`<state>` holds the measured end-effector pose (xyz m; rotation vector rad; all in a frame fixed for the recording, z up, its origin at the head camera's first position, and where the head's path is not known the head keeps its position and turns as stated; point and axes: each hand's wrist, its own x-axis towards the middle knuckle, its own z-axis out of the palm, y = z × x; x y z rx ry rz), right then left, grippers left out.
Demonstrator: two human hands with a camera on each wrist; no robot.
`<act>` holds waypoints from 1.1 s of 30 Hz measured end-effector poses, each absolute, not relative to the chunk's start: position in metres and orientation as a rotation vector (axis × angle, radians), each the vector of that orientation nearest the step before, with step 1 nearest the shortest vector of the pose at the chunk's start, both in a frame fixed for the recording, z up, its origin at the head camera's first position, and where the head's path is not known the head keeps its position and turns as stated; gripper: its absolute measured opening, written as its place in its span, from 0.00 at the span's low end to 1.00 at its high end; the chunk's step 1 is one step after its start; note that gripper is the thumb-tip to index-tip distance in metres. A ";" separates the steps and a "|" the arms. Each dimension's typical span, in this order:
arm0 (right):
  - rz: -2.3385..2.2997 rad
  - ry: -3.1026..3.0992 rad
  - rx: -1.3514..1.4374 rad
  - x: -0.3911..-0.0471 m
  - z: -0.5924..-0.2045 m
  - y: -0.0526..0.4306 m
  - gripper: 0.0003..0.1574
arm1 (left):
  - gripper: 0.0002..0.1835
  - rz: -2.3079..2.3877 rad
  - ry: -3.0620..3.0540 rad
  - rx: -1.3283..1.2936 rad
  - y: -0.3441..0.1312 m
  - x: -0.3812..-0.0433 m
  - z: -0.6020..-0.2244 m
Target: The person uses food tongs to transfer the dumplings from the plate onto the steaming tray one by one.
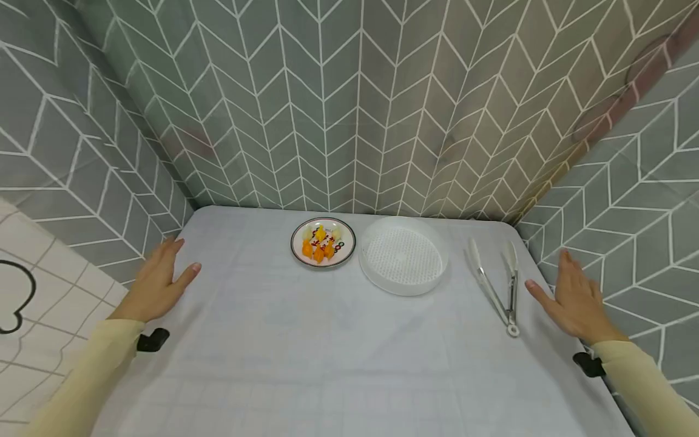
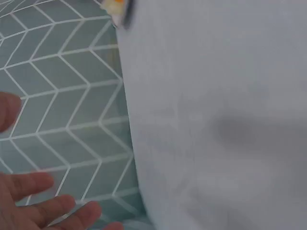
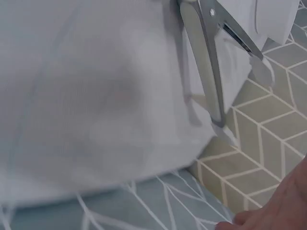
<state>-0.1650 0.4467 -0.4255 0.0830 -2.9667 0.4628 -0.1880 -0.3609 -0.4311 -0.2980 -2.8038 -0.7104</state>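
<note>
My left hand point(image 1: 155, 282) hovers at the table's left edge, fingers straight and holding nothing. Over the right edge, my right hand point(image 1: 579, 300) has its fingers extended, also without anything in it. Nearest to that hand lie metal tongs point(image 1: 512, 297) with pale tips, their arms spread in a V; they appear large in the right wrist view as well, where the tongs point(image 3: 206, 62) lie apart from the fingers. A round white dish point(image 1: 404, 258) with a perforated-looking base sits back of centre. Left of it, a dark-rimmed plate point(image 1: 295, 241) bears several small orange and yellow pieces point(image 1: 318, 254).
A white cloth point(image 1: 327, 358) covers the table. Grey curtains point(image 1: 338, 109) with a white chevron pattern hang behind and at both sides. White fabric point(image 1: 33, 340) with a grid and a heart outline shows at the lower left.
</note>
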 end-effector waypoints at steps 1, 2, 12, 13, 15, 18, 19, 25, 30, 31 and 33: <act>0.485 -2.968 0.076 -0.169 -0.430 0.446 0.65 | 0.40 -0.774 -2.800 -0.270 -0.353 -0.198 -0.433; 0.513 -2.972 0.071 -0.172 -0.435 0.446 0.66 | 0.39 -0.832 -2.796 -0.235 -0.345 -0.206 -0.435; 0.806 -3.107 -0.158 -0.202 -0.472 0.434 0.83 | 0.35 -1.700 -2.646 0.173 -0.247 -0.289 -0.460; 0.825 -3.125 -0.179 -0.202 -0.473 0.432 0.83 | 0.34 -1.805 -2.611 0.222 -0.238 -0.295 -0.463; 0.855 -3.147 -0.203 -0.202 -0.472 0.428 0.84 | 0.33 -1.963 -2.543 0.331 -0.225 -0.304 -0.469; 0.826 -3.168 -0.241 -0.202 -0.473 0.424 0.85 | 0.32 -2.101 -2.485 0.445 -0.209 -0.311 -0.478; 0.812 -3.176 -0.248 -0.203 -0.473 0.423 0.85 | 0.31 -2.131 -2.471 0.474 -0.205 -0.313 -0.480; 0.737 -3.202 -0.260 -0.204 -0.477 0.423 0.85 | 0.30 -2.160 -2.446 0.561 -0.182 -0.324 -0.490; 0.731 -3.171 -0.225 -0.208 -0.485 0.427 0.85 | 0.26 -1.960 -2.538 0.578 -0.173 -0.337 -0.497; 0.741 -3.166 -0.210 -0.210 -0.488 0.428 0.85 | 0.25 -1.919 -2.559 0.570 -0.172 -0.339 -0.498; 0.742 -3.159 -0.190 -0.211 -0.490 0.427 0.86 | 0.23 -1.851 -2.597 0.546 -0.171 -0.342 -0.498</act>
